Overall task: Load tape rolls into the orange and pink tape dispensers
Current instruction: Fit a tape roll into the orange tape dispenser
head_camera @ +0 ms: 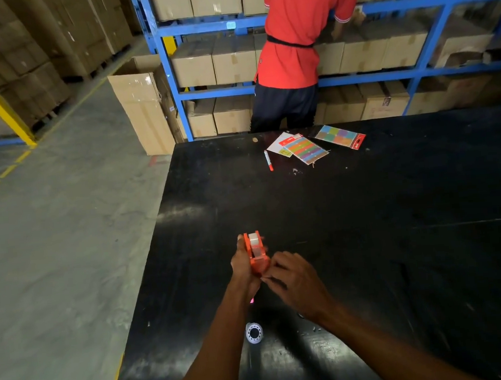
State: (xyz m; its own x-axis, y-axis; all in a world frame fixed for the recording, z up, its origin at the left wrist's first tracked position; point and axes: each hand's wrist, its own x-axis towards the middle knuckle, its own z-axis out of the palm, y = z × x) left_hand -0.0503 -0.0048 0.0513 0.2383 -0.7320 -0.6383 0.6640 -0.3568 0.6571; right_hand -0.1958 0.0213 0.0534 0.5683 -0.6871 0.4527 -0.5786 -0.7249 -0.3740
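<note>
The orange tape dispenser [257,253] is held above the black table [395,223], with a clear tape roll [255,243] seated in its top. My left hand [243,265] grips the dispenser from its left side. My right hand [294,273] pinches at the dispenser's near end with its fingertips. A second tape roll [254,333] with a white core lies flat on the table between my forearms. A small spot of pink [251,300] shows under my left wrist; what it belongs to is hidden.
At the table's far edge lie a red-tipped pen [268,160], sticky-note packs [307,149] [341,136] and a white card. A person in a red shirt [294,36] stands behind the table at blue shelving [175,90] full of cartons. Concrete floor drops off left of the table.
</note>
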